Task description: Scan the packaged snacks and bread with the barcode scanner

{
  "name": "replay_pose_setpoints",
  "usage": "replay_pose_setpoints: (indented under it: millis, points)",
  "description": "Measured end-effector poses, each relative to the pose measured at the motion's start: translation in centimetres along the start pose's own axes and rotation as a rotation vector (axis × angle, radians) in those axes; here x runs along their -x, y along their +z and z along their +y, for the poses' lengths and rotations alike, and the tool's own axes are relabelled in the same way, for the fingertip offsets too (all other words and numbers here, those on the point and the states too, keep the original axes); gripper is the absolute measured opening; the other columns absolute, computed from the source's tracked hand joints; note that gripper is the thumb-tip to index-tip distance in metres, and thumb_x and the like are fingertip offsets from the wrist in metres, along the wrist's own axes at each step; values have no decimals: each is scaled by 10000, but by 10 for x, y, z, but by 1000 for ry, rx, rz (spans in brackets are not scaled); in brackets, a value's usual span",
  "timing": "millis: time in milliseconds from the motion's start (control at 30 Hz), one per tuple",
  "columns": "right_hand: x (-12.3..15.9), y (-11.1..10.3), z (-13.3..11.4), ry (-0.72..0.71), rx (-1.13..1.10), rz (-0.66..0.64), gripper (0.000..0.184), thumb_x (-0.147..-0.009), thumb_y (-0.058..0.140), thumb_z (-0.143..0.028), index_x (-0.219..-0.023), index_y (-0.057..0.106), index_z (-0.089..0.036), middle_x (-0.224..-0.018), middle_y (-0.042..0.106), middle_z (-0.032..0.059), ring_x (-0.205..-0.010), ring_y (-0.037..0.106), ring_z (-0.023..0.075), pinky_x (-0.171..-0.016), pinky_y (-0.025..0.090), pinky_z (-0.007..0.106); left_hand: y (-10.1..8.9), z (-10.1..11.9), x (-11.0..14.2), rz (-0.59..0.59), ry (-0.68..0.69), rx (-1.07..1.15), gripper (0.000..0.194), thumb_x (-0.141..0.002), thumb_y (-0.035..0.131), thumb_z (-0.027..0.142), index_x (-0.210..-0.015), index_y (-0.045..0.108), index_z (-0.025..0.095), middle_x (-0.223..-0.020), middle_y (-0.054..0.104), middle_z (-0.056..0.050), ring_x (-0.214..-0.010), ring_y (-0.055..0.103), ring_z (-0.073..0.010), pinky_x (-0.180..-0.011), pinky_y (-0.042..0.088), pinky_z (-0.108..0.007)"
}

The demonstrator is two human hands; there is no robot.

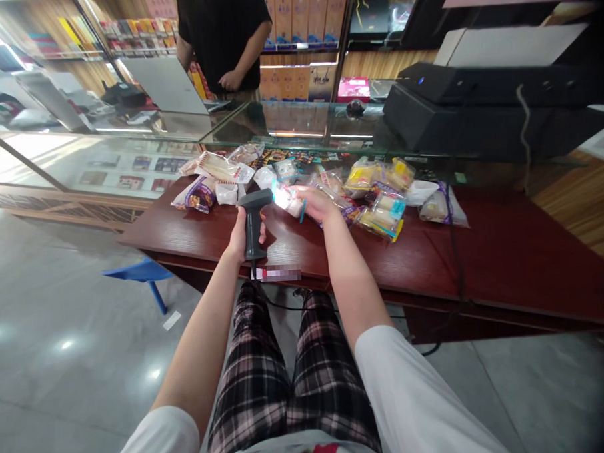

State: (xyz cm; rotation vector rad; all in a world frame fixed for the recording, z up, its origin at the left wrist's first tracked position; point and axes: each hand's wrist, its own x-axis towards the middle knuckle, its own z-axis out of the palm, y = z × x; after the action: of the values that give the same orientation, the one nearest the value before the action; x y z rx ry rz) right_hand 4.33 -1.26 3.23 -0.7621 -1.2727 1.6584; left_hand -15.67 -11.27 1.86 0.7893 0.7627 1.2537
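My left hand (242,237) is wrapped tight around a black handheld barcode scanner (253,222), and my right hand (317,204) pinches a small wrapped snack packet (294,208) right up against its glowing head, both just above the dark red wooden table (488,258). More bagged snacks (376,210) are piled on that table, past my hands. Beyond the table there's a glass display counter (297,123), with someone in a black shirt (223,36) standing behind it.

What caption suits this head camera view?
A left hand aims a barcode scanner at a snack packet in the right hand over a wooden desk.
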Motion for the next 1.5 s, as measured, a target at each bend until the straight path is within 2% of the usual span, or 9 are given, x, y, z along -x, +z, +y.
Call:
replay_pose_setpoints:
  millis: [300, 533, 667, 800, 933, 1067, 1167, 1333, 1500]
  points:
    - [-1, -3, 1, 4, -2, 5, 298, -626, 617, -135, -902, 725, -170, -897, 746, 16, -873, 672, 173, -894, 492, 317, -5, -2, -3, -15, 37, -14, 682, -914, 285, 703, -853, 637, 122, -537, 560, -40, -359, 483, -118, -393, 385, -249]
    - [-9, 0, 5, -116, 37, 136, 331, -655, 613, -205, -974, 700, -196, -968, 735, 22, -948, 667, 199, -893, 516, 347, -6, -2, -4, 13, 43, -9, 672, -893, 323, 729, -891, 616, 125, -556, 565, -21, -377, 492, -112, -428, 409, -246]
    - [-9, 1, -6, -423, 300, 344, 368, -792, 527, -261, -1136, 655, -231, -1185, 683, 40, -1181, 591, 219, -1036, 455, 407, -9, -3, -5, 11, 50, -10, 669, -883, 331, 741, -901, 604, 130, -569, 569, -17, -387, 497, -109, -432, 404, -242]
    - [2, -8, -21, -658, 771, 627, 431, -866, 424, -202, -1263, 590, -225, -1402, 528, 78, -1359, 442, 230, -1140, 337, 482, -11, -3, -4, 6, 50, 1, 649, -900, 325, 717, -911, 603, 130, -582, 572, -17, -397, 506, -113, -436, 408, -246]
    - [10, -21, -19, -544, 1180, 833, 446, -866, 406, -151, -1277, 568, -215, -1460, 432, 112, -1435, 315, 293, -1142, 223, 640, -10, -3, -5, 20, 29, 25, 636, -907, 327, 705, -924, 604, 133, -598, 579, -20, -406, 516, -115, -439, 414, -247]
    - [11, -25, -11, -447, 1316, 918, 420, -854, 416, -120, -1237, 567, -202, -1436, 439, 134, -1448, 260, 337, -1095, 163, 743, -7, -2, -5, 50, 26, 43, 648, -898, 337, 717, -905, 609, 129, -585, 573, -21, -396, 506, -109, -445, 419, -245]
    - [11, -17, -12, -532, 1360, 859, 404, -872, 389, -109, -1220, 565, -215, -1378, 487, 129, -1406, 333, 309, -1118, 173, 715, -7, -2, -5, 57, 31, 54, 653, -897, 331, 720, -892, 611, 130, -582, 572, -21, -391, 502, -109, -440, 420, -247]
    - [14, 12, -14, -716, 1367, 538, 350, -889, 370, -91, -1069, 633, -233, -1148, 609, 85, -1198, 525, 261, -1143, 288, 578, -7, -2, -5, 57, 32, 62, 640, -906, 320, 710, -899, 609, 139, -591, 576, -17, -395, 505, -111, -434, 428, -252]
    - [8, 39, 5, -682, 1264, 233, 297, -885, 393, -94, -982, 658, -188, -1064, 630, 97, -1075, 571, 244, -1004, 445, 410, -3, 0, -5, 118, 65, 74, 652, -905, 319, 713, -864, 610, 131, -565, 564, -19, -390, 491, -101, -447, 426, -242]
